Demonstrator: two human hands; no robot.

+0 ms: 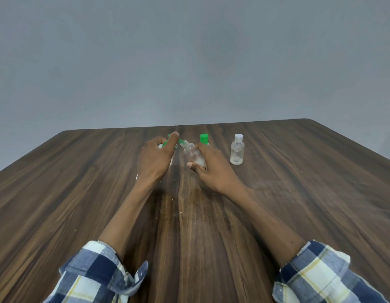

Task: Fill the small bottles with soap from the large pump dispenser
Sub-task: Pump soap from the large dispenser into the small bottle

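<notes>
1. Right hand point(208, 165) grips a small clear bottle point(193, 154), fingers and thumb wrapped round its lower body, and tilts it so that the open neck leans left toward the green pump nozzle point(181, 141). The tilt appears meant to bring the mouth right up to the spout, so soap drops in rather than down the outside.
2. The left hand point(155, 156) sits on top of the large pump dispenser point(161, 146), which it almost wholly hides; only slivers of white body and the green pump head show. Its fingers curl over the head with the forefinger raised on top, a hold that looks suited to pressing down while steadying the dispenser.
3. The nozzle tip is just beside the bottle's mouth; whether they touch cannot be told. A whitish patch low in the held bottle may be soap, but it is too small to be sure.
4. A bottle with a green cap point(204, 138) stands behind the right hand, mostly hidden by it. A clear bottle with a white cap point(237, 150) stands upright further right, apart from the hands and apparently out of the way.
5. All of this rests on a dark wood-grain table point(277, 204), with a few pale specks on the boards near the middle.
6. Beyond the far edge rises a plain grey wall point(189, 62). Rolled plaid sleeves point(98, 274) frame the near edge.
</notes>
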